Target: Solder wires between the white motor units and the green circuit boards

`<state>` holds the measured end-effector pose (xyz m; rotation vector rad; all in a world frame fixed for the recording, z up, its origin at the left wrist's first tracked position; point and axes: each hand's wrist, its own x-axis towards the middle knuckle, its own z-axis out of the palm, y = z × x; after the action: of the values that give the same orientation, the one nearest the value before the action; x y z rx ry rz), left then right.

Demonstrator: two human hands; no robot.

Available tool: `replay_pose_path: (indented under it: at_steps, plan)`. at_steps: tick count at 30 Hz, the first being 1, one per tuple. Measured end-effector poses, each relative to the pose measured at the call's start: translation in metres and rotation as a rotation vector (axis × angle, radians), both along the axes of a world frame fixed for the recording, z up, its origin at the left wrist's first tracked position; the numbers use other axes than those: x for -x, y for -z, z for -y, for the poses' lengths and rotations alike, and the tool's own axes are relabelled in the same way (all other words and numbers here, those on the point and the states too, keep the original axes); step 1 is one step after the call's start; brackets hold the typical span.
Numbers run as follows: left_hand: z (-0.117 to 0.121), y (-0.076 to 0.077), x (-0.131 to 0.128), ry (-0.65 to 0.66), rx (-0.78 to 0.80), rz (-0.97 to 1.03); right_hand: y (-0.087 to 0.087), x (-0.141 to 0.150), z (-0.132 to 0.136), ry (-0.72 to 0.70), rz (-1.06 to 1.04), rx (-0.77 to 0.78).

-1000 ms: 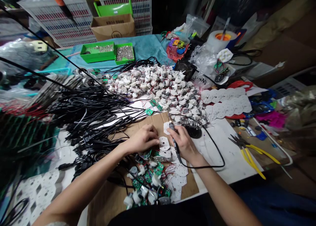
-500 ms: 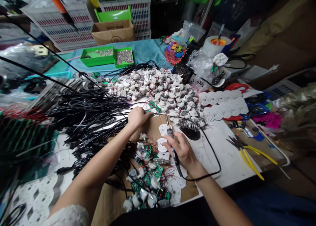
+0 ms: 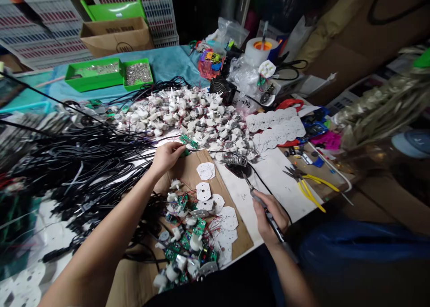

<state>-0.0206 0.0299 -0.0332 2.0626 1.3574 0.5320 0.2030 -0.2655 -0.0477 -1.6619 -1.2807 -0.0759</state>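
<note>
My left hand [image 3: 167, 157] is closed in a pinch at the edge of a small green circuit board [image 3: 184, 152], partly hidden by the fingertips. Another green board [image 3: 188, 140] lies just beyond it. In my right hand [image 3: 273, 214] is a soldering iron [image 3: 276, 228], its tip pointing away from me at the black base of the coiled iron stand [image 3: 235, 160]. White punched plates [image 3: 203, 191] lie on the cardboard [image 3: 220, 181] between my hands. Nearer to me are small white motors wired to green boards [image 3: 195, 242].
A big heap of white motors [image 3: 188, 112] spreads behind my hands. Black cables [image 3: 101, 155] cover the left side. Yellow-handled pliers [image 3: 307, 186] lie at the right, near scalloped white sheets [image 3: 278, 128]. Green trays [image 3: 137, 75] of small metal parts stand at the back.
My right hand has moved right and toward me with the soldering iron, from over the plates to beside the stand. The view has swung right. My left hand stays by the boards.
</note>
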Motion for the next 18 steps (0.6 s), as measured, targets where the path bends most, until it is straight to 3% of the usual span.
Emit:
replay_pose_path:
  at_steps: [4, 11, 15, 18]
  plan:
    - [-0.004, 0.002, -0.006, -0.012, -0.025, 0.097, 0.005, -0.011, -0.002, 0.107, 0.000, 0.041]
    - [-0.009, 0.003, -0.012, 0.014, 0.195, 0.304, 0.014, -0.016, -0.013, 0.090, -0.006, 0.029]
    - [-0.012, 0.007, -0.013, 0.042, 0.218, 0.331, 0.018, -0.017, -0.015, 0.073, 0.009, 0.010]
    - [-0.014, 0.006, -0.015, -0.009, 0.202, 0.422, 0.020, -0.018, -0.015, 0.075, 0.027, 0.007]
